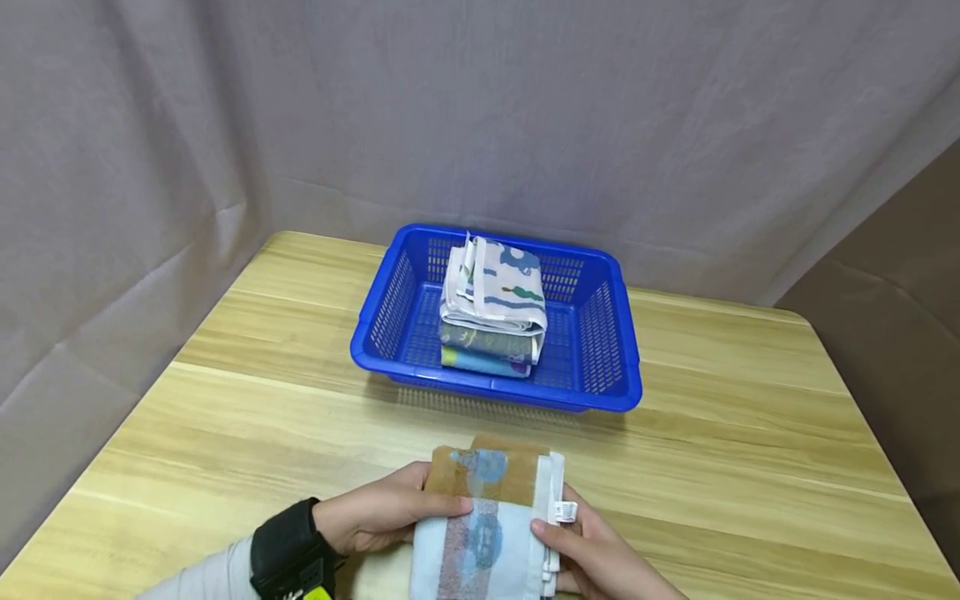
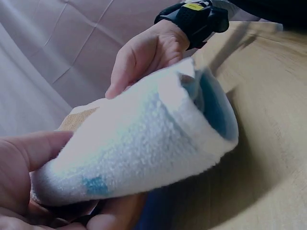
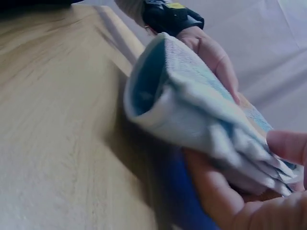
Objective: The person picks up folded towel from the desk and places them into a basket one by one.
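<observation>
A folded towel [image 1: 504, 525], white and tan with blue patterns, is held up at the near side of the table by both hands. My left hand [image 1: 393, 506] grips its left edge, thumb on top and fingers underneath. On the opposite edge, my right hand [image 1: 592, 546] pinches it near a small white label [image 1: 566, 512], thumb on top. Seen in the left wrist view, the towel [image 2: 129, 139] is folded into a thick bundle with an open loop at its near end. Its stacked layers show between thumb and fingers in the right wrist view.
Beyond the hands stands a blue plastic basket [image 1: 600, 350] with a stack of folded towels [image 1: 498, 287] in it, the top one white with blue and green figures. The wooden table [image 1: 750, 433] has grey fabric [image 1: 525, 117] hanging behind it.
</observation>
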The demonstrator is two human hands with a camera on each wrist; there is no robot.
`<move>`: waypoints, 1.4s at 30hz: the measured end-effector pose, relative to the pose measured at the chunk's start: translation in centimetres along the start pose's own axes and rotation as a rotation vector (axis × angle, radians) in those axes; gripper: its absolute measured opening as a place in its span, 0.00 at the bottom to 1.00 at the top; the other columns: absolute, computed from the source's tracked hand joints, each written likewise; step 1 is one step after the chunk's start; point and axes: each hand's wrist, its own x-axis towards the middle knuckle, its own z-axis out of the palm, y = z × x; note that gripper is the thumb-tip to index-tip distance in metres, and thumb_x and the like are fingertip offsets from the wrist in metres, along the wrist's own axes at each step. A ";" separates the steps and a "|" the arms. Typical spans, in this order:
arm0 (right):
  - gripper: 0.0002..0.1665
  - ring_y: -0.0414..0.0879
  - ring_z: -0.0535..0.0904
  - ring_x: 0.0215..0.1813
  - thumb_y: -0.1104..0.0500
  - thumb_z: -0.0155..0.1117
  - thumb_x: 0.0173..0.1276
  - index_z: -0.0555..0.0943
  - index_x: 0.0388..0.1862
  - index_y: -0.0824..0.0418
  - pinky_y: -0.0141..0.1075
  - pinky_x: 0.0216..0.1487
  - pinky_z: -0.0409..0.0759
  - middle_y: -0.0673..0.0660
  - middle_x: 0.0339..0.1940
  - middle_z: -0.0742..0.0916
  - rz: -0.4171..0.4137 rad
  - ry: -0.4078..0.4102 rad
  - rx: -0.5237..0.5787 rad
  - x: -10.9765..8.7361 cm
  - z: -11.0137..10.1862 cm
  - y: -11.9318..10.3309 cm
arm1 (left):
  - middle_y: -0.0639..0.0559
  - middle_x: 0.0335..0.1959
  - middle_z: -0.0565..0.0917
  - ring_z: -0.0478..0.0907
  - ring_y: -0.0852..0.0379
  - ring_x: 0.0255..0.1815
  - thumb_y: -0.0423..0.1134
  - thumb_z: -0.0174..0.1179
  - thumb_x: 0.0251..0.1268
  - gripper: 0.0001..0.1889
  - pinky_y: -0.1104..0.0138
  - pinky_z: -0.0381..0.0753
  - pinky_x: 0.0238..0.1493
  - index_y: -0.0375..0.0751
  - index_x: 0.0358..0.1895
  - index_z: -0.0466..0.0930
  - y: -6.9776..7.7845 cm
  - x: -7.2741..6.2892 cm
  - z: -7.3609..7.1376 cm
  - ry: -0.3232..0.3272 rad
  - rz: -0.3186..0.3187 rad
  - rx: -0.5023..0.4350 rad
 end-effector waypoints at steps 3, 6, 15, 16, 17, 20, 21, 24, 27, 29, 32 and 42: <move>0.38 0.52 0.84 0.56 0.61 0.46 0.81 0.40 0.79 0.58 0.52 0.53 0.83 0.54 0.58 0.84 -0.011 0.048 -0.021 0.0 -0.2 -0.2 | 0.44 0.50 0.85 0.85 0.51 0.48 0.36 0.60 0.71 0.26 0.59 0.86 0.48 0.30 0.67 0.66 0.1 -0.1 -0.1 0.009 0.015 -0.009; 0.41 0.52 0.84 0.55 0.61 0.48 0.80 0.37 0.79 0.63 0.52 0.51 0.84 0.54 0.57 0.85 -0.020 0.097 -0.061 0.0 -0.2 -0.6 | 0.42 0.51 0.85 0.85 0.51 0.50 0.32 0.61 0.68 0.27 0.58 0.85 0.50 0.28 0.68 0.64 0.2 -0.3 0.0 0.049 0.042 -0.030; 0.43 0.51 0.85 0.53 0.61 0.49 0.79 0.35 0.78 0.68 0.52 0.48 0.85 0.54 0.56 0.86 -0.029 0.143 -0.112 -0.1 -0.1 -1.4 | 0.38 0.50 0.86 0.86 0.50 0.49 0.29 0.61 0.66 0.24 0.58 0.85 0.52 0.24 0.63 0.69 0.5 -0.5 0.7 0.146 0.075 -0.033; 0.42 0.51 0.86 0.52 0.61 0.49 0.80 0.37 0.78 0.67 0.51 0.48 0.85 0.54 0.55 0.86 -0.025 0.140 -0.104 -0.2 -0.2 -1.2 | 0.37 0.50 0.86 0.86 0.50 0.49 0.28 0.61 0.65 0.24 0.59 0.85 0.51 0.24 0.63 0.69 0.4 -0.6 0.7 0.146 0.072 -0.027; 0.42 0.51 0.86 0.51 0.61 0.49 0.80 0.37 0.79 0.67 0.50 0.47 0.85 0.54 0.54 0.87 -0.024 0.132 -0.098 -0.3 -0.2 -1.0 | 0.37 0.50 0.86 0.86 0.50 0.49 0.28 0.61 0.65 0.24 0.59 0.85 0.50 0.24 0.63 0.69 0.4 -0.7 0.7 0.145 0.069 -0.020; 0.40 0.50 0.87 0.50 0.61 0.49 0.80 0.39 0.79 0.66 0.46 0.46 0.86 0.53 0.53 0.87 -0.018 0.106 -0.074 -0.5 -0.2 -0.5 | 0.39 0.48 0.87 0.86 0.51 0.47 0.29 0.62 0.65 0.24 0.62 0.86 0.47 0.24 0.62 0.70 0.1 -1.0 0.7 0.132 0.063 -0.005; 0.41 0.51 0.87 0.50 0.61 0.49 0.79 0.39 0.78 0.66 0.46 0.46 0.86 0.54 0.54 0.87 -0.015 0.099 -0.071 -0.5 -0.2 -0.4 | 0.39 0.48 0.87 0.86 0.52 0.47 0.28 0.62 0.65 0.24 0.63 0.86 0.47 0.24 0.62 0.69 0.0 -1.1 0.7 0.124 0.066 -0.003; 0.44 0.52 0.86 0.52 0.60 0.50 0.79 0.35 0.78 0.66 0.45 0.48 0.85 0.55 0.56 0.86 0.008 0.088 -0.045 -0.7 0.2 -0.4 | 0.39 0.47 0.87 0.86 0.53 0.46 0.28 0.62 0.64 0.23 0.66 0.86 0.44 0.24 0.61 0.70 -0.2 -1.4 0.8 0.110 0.077 -0.003; 0.47 0.53 0.85 0.54 0.60 0.50 0.79 0.30 0.79 0.65 0.46 0.51 0.85 0.56 0.57 0.85 0.041 0.099 -0.021 -1.0 0.8 -0.9 | 0.38 0.48 0.86 0.86 0.54 0.46 0.28 0.62 0.64 0.24 0.67 0.85 0.45 0.23 0.61 0.69 0.0 -1.9 1.1 0.096 0.105 -0.001; 0.48 0.53 0.85 0.54 0.60 0.49 0.80 0.27 0.79 0.64 0.46 0.51 0.85 0.56 0.57 0.85 0.052 0.106 -0.019 -1.3 1.2 -1.4 | 0.38 0.49 0.86 0.85 0.55 0.47 0.29 0.62 0.64 0.24 0.68 0.84 0.47 0.23 0.61 0.70 0.5 -2.3 1.4 0.092 0.133 0.013; 0.47 0.54 0.85 0.54 0.60 0.48 0.80 0.27 0.79 0.63 0.46 0.51 0.85 0.56 0.57 0.85 0.038 0.102 -0.028 -1.7 1.7 -2.3 | 0.37 0.49 0.86 0.85 0.56 0.46 0.31 0.63 0.64 0.25 0.69 0.83 0.47 0.22 0.61 0.70 1.4 -2.9 1.8 0.096 0.172 0.055; 0.36 0.56 0.83 0.58 0.64 0.42 0.81 0.44 0.81 0.51 0.49 0.53 0.83 0.58 0.61 0.84 -0.076 0.016 -0.016 -2.2 2.4 -3.8 | 0.35 0.49 0.86 0.85 0.57 0.44 0.31 0.63 0.64 0.27 0.68 0.85 0.45 0.20 0.62 0.67 3.2 -3.6 2.6 0.061 0.233 0.056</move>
